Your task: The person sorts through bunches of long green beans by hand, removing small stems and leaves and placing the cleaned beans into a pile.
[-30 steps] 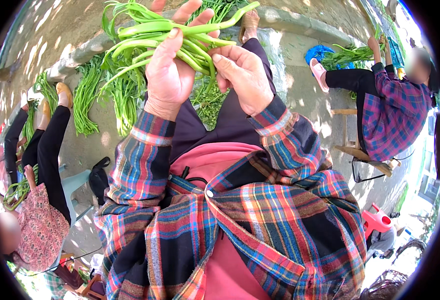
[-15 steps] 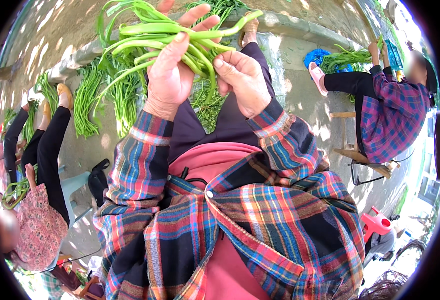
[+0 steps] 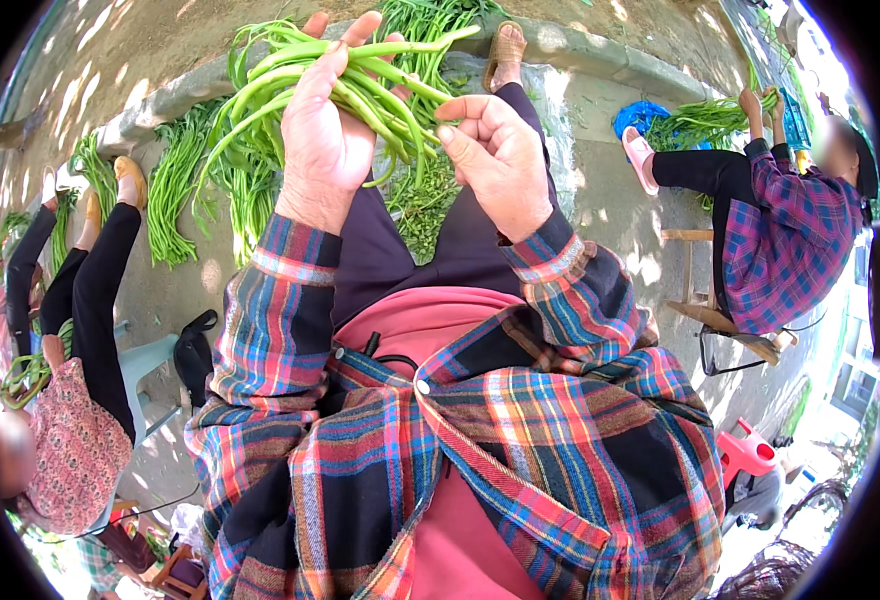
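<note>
A bundle of long, smooth green vegetable stems (image 3: pixel 290 75) lies across the palm of my left hand (image 3: pixel 328 135). The thumb presses over the stems and the fingers show behind them. My right hand (image 3: pixel 500 160) is at the cut ends on the right, thumb and forefinger pinched at the tip of a stem. Its other fingers are curled. Leafy parts of the bundle droop to the left. Below, between my knees, lies a heap of small green trimmings (image 3: pixel 420 205).
More green bunches (image 3: pixel 172 190) lie on the ground at the left, and another heap (image 3: pixel 430 30) lies ahead by the low kerb (image 3: pixel 600 60). Seated people work on both sides, one by a blue plastic bag (image 3: pixel 640 115). A black bag (image 3: pixel 196 355) hangs by a pale stool (image 3: pixel 150 365).
Both hands have come slightly lower and the bundle has tilted a little. My right hand has drawn back to the right, from beneath the stems to the tip of one.
</note>
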{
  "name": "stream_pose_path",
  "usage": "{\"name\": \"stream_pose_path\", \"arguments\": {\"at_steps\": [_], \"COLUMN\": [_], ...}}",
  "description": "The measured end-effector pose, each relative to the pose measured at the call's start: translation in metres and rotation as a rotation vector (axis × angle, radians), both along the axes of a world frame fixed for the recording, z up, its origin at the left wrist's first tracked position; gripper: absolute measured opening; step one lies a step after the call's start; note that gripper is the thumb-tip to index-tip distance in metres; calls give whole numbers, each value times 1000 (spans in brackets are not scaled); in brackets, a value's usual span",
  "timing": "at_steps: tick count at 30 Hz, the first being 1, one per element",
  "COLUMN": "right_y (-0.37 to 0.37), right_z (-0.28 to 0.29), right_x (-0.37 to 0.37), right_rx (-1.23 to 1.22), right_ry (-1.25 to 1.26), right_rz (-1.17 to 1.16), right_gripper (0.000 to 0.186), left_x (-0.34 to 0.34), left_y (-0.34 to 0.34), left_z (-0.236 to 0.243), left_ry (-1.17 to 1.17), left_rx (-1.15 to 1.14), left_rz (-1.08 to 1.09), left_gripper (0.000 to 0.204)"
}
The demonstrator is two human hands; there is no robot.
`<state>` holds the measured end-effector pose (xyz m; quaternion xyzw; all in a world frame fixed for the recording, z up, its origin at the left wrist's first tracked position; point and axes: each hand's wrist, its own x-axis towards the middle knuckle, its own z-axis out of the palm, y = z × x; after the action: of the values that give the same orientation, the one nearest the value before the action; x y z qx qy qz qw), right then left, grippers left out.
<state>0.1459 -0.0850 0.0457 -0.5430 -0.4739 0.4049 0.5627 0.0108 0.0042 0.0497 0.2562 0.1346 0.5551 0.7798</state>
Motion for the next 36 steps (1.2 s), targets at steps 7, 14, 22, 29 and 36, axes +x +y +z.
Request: {"name": "stream_pose_path", "arguments": {"at_steps": [7,14,22,29,36], "right_y": [3,0,8,8,4], "right_z": [3,1,5,1,4], "right_x": [-7,-3,-1,0,-1], "right_rx": [118,188,319,308,293], "right_ry": [-240,-601,-765,-799,-812], "right_rz": [92,33,7,25,38], "right_gripper": [18,17,12,10,11], "left_x": [12,14,20,21,19], "left_y": [-7,-8,-8,-13,-16], "left_z": [0,-1,3,4,10], "left_ry": [98,111,167,200,318], "left_rx": [-41,-116,-161,-41,71], "left_rz": [-5,-32,76,49,42], "left_gripper": [35,31,25,31,36]}}
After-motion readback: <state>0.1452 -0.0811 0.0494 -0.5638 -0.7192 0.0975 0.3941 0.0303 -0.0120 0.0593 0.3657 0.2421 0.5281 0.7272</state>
